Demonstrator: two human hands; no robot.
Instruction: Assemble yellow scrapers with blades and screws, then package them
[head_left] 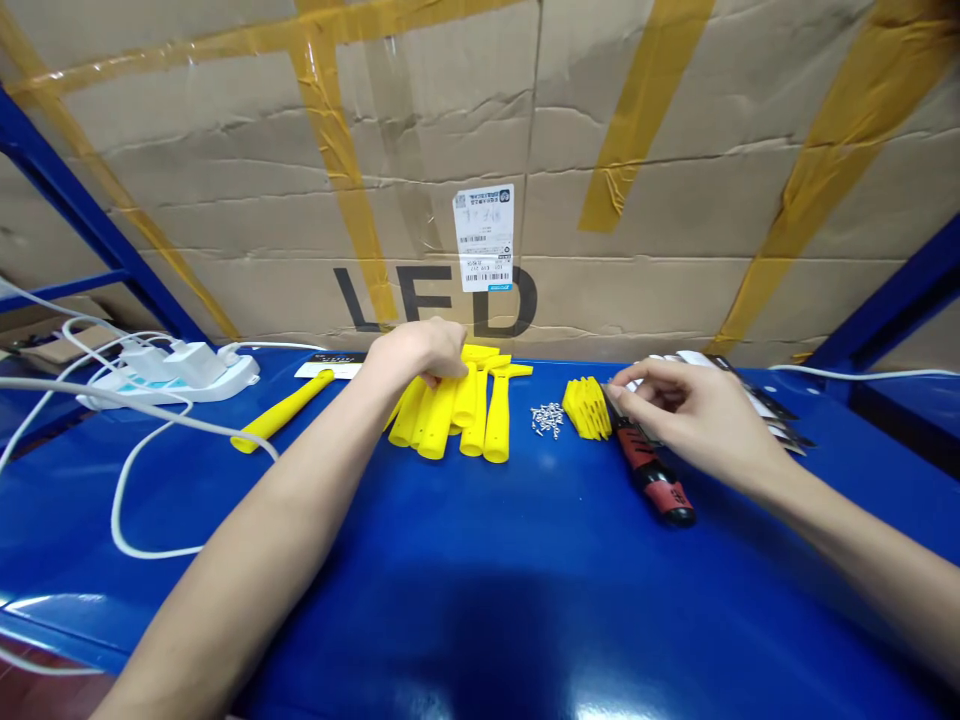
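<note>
My left hand [429, 350] reaches over a pile of yellow plastic handles [433, 425], its fingers curled down onto the top one; the fingertips are partly hidden. Hollow round ends of these handles face me, and some have a T-shaped head at the far end. On the right, my right hand [675, 400] has thumb and forefinger pinched at the front end of a red and black tool [651, 470] that looks like a screwdriver. What sits between those fingertips is unclear. Just left of them stands a row of small yellow plates [587, 408], with a heap of small screws [547, 420] beside it.
A single yellow handle [281, 412] lies apart at left, near a white power strip [180, 375] with plugs and looping white cables [124, 490]. Flat black and white pieces [761, 405] lie behind my right hand. A large taped cardboard box [600, 270] walls off the blue tabletop's back.
</note>
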